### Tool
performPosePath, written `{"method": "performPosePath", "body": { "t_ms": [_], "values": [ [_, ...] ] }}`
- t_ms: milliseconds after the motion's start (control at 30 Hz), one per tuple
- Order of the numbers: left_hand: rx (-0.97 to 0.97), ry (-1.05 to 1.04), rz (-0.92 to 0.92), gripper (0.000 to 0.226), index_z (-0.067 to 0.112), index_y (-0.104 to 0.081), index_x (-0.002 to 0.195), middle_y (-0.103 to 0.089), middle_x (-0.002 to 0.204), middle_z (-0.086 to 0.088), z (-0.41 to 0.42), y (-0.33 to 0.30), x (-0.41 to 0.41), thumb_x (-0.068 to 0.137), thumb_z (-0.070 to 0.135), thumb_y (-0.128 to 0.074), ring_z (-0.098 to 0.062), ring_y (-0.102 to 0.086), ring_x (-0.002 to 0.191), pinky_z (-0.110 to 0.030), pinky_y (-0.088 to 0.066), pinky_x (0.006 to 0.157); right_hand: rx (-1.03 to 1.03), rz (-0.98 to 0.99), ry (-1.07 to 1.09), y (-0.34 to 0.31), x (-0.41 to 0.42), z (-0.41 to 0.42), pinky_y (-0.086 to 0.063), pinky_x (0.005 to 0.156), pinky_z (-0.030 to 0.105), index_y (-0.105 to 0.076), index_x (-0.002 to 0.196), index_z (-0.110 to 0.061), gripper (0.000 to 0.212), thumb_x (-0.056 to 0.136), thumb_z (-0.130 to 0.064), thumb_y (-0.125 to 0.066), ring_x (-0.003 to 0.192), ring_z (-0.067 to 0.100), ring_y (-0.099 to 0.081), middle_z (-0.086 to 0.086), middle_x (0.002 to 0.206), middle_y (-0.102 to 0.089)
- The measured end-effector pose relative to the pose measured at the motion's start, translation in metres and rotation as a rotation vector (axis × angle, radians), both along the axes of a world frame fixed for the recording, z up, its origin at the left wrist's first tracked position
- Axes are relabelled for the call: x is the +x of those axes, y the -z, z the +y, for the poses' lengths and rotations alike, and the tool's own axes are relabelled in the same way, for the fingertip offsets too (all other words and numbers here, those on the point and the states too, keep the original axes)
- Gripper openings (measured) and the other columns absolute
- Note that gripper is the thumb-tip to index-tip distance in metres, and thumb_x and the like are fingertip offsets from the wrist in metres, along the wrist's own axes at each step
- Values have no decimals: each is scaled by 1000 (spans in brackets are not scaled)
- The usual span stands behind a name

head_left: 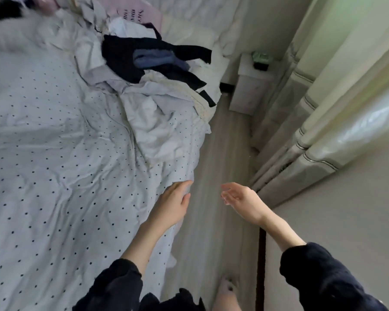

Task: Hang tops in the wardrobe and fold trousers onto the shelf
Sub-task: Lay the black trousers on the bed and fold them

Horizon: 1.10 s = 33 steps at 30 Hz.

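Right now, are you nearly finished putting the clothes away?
Not nearly. Nothing in view looks hung or folded. The left hand and right hand are both open and hold nothing. A pile of clothes, with black, blue and white garments, still lies on the dotted bed cover, all left to sort.

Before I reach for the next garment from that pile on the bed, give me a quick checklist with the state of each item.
1. Left hand free: ok, fingers relaxed, holding nothing.
2. Right hand free: ok, palm open, empty.
3. Clothes left to sort: ok, the pile lies on the bed ahead, with a dark garment on top.
4. Top or trousers: cannot tell, the dark garment is crumpled.
5. Floor path beside the bed: ok, no obstacle visible.
6. Wardrobe open, hanger ready: cannot tell, neither is in view.
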<state>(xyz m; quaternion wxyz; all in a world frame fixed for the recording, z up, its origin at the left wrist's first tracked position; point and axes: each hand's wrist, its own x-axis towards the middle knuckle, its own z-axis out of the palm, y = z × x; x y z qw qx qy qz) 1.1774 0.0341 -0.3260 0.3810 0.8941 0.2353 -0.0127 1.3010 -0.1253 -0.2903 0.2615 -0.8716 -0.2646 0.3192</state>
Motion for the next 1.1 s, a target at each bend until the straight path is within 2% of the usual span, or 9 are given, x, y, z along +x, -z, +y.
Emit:
{"method": "performPosePath", "body": {
  "t_ms": [133, 333, 433, 600, 667, 867, 1000, 1100],
  "values": [
    [-43, -144, 76, 42, 18, -38, 141, -39, 146, 0, 16, 25, 60, 100, 22, -38, -17, -38, 133, -29, -31, 108, -3, 54, -173, 17, 85, 44, -45, 95, 29, -58, 124, -19, 31, 95, -20, -47, 106, 25, -61, 4, 112, -68],
    [-85, -408, 45, 43, 18, -36, 143, -38, 147, 0, 52, 33, 172, 101, 23, -37, -16, -36, 134, -25, -28, 107, 12, 63, -360, 19, 225, 123, -42, 89, 23, -58, 125, -17, 30, 97, -22, -49, 104, 19, -61, 5, 111, -68],
    [-118, -462, 87, 44, 16, -35, 144, -37, 147, -2, 59, 36, 187, 100, 22, -38, -17, -36, 134, -26, -29, 108, 9, 73, -431, 19, 256, 153, -43, 92, 26, -57, 125, -15, 30, 97, -19, -49, 107, 20, -58, 7, 113, -66],
    [-193, -668, 175, 43, 17, -36, 142, -38, 147, -4, 95, 60, 209, 100, 21, -39, -19, -35, 135, -30, -29, 109, -82, 157, -611, 45, 295, 229, -43, 98, 33, -57, 124, -11, 29, 97, -16, -48, 110, 26, -58, 11, 116, -65],
    [-209, -705, 188, 42, 18, -37, 142, -38, 147, -3, 116, 70, 221, 100, 21, -39, -19, -35, 135, -31, -29, 110, -100, 175, -653, 58, 305, 255, -43, 100, 39, -57, 124, -10, 29, 96, -16, -48, 110, 28, -58, 13, 117, -64],
    [-224, -791, 148, 43, 17, -37, 142, -40, 144, -6, 204, 90, 274, 99, 20, -40, -22, -37, 133, -34, -30, 110, -169, 148, -757, 75, 356, 347, -43, 92, 31, -56, 125, -13, 30, 97, -18, -46, 109, 22, -59, 8, 120, -64],
    [-246, -803, 142, 43, 16, -35, 142, -39, 145, -7, 276, 93, 318, 100, 19, -39, -23, -36, 133, -35, -29, 110, -184, 105, -737, 71, 401, 421, -45, 96, 37, -55, 125, -15, 30, 98, -20, -44, 104, 20, -61, 6, 118, -64],
    [-243, -780, 128, 43, 15, -35, 142, -39, 144, -8, 328, 95, 350, 100, 19, -39, -24, -37, 132, -37, -31, 109, -175, 42, -729, 73, 431, 476, -46, 94, 35, -52, 128, -15, 32, 99, -22, -41, 107, 19, -59, 5, 122, -63]
  ]
}}
